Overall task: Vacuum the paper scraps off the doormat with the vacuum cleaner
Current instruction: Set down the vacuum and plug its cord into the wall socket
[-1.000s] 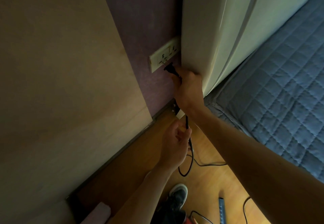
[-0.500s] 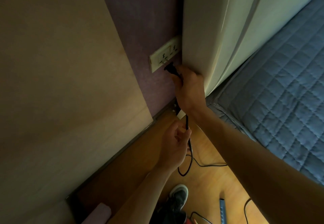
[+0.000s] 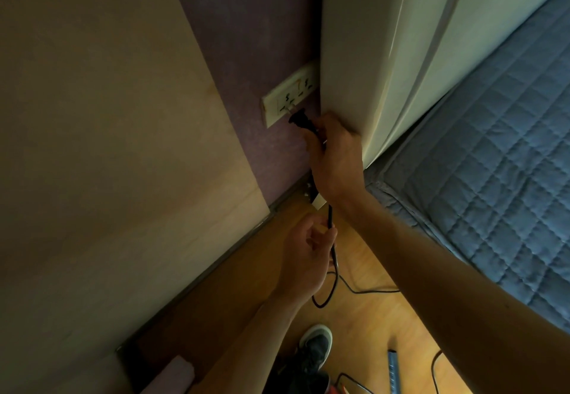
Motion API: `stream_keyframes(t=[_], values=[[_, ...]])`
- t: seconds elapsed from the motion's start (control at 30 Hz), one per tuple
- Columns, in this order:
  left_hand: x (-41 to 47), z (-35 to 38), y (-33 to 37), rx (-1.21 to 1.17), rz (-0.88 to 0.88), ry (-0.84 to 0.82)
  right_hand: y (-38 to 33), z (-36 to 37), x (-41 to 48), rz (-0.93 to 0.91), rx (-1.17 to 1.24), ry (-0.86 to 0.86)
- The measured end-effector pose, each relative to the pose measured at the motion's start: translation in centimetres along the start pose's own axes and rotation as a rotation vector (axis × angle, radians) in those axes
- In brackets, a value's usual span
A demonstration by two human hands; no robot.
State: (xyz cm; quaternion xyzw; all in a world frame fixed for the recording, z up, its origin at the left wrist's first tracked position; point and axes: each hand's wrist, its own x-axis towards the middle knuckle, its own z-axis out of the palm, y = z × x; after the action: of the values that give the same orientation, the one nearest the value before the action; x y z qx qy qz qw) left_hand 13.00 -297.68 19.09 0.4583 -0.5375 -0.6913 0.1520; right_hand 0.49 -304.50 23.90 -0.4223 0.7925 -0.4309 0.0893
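My right hand (image 3: 334,159) grips a black power plug (image 3: 300,119) whose prongs touch the lower part of a white wall socket (image 3: 288,97) on the purple wall. From the plug a black cord (image 3: 334,270) hangs down to the floor. My left hand (image 3: 303,259) pinches that cord lower down, between thumb and fingers. Neither the vacuum cleaner, the doormat nor any paper scraps are in view.
A beige panel (image 3: 108,146) fills the left side. A white headboard (image 3: 385,54) and a bed with a blue quilted cover (image 3: 499,162) stand on the right. On the wooden floor (image 3: 370,325) lie cord loops, my dark shoe (image 3: 314,350) and a power strip (image 3: 393,372).
My right hand has held the plug at the socket throughout and shifted it only slightly. My left hand stays on the cord.
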Motion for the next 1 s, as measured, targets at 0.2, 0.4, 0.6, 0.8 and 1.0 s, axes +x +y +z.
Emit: stream_keyframes(t=[0.2,0.4,0.6,0.8,1.0], values=[[0.0,0.1,0.3,0.004,0.014,0.002,-0.2,0.0,-0.1,-0.01,0.021,0.027],[0.1,0.0,0.2,0.02,0.005,0.008,-0.1,0.2,-0.1,0.008,0.075,0.088],[0.4,-0.2,0.1,0.01,0.018,0.021,-0.3,0.5,0.2,-0.004,0.091,0.096],[0.6,0.0,0.2,0.0,0.004,0.018,-0.4,0.8,0.4,0.015,0.114,0.126],[0.4,-0.7,0.3,0.017,0.045,-0.006,-0.2,1.2,0.6,-0.008,0.069,0.157]])
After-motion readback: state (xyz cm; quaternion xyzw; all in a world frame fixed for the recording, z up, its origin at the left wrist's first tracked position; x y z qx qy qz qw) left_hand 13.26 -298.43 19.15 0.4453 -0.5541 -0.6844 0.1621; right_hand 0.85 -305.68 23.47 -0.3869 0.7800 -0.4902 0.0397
